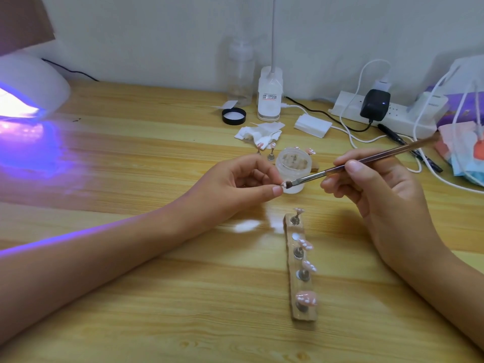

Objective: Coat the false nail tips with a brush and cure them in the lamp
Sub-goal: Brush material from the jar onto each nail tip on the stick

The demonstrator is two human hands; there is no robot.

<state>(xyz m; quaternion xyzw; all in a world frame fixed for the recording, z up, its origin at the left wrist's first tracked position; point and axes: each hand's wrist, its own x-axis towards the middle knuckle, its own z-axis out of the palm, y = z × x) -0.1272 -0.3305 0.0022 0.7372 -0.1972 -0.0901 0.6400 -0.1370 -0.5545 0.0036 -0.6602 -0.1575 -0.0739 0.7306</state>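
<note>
Surface (157, 297): pale wood, everything below sits on it.
Lamp (31, 85): white dome, far left of the jar (294, 163) and well apart from it. It is lit and throws violet light across the wood toward the jar.
Left hand (241, 187): just left of the jar, thumb and forefinger pinched on one nail tip (282, 185).
Right hand (372, 189): right of the jar, fingers closed round the brush (387, 154) in a pen grip.
Peg strip (305, 316): wooden, on the near side of the jar. It carries four coated tips on pegs, and one slot stands empty.
Brush: bristles meet the pinched tip right in front of the jar.
Jar: open, lid off.
A few more tips on little stands are just behind the jar.

Step, as judged: coating one tip by hand. Curing is not yet done for it.

Risks:
- The tip is tiny and held only at the fingertips, so too much brush pressure could flick it loose or smear the coat onto the skin.
- The open jar sits between both hands, and a careless reach toward the lamp could knock it over.
- Stray light from the lit lamp might thicken the coating in the open jar or on the bristles.
- The right wrist hovers near the strip, and a drop could brush the finished tips.
</note>
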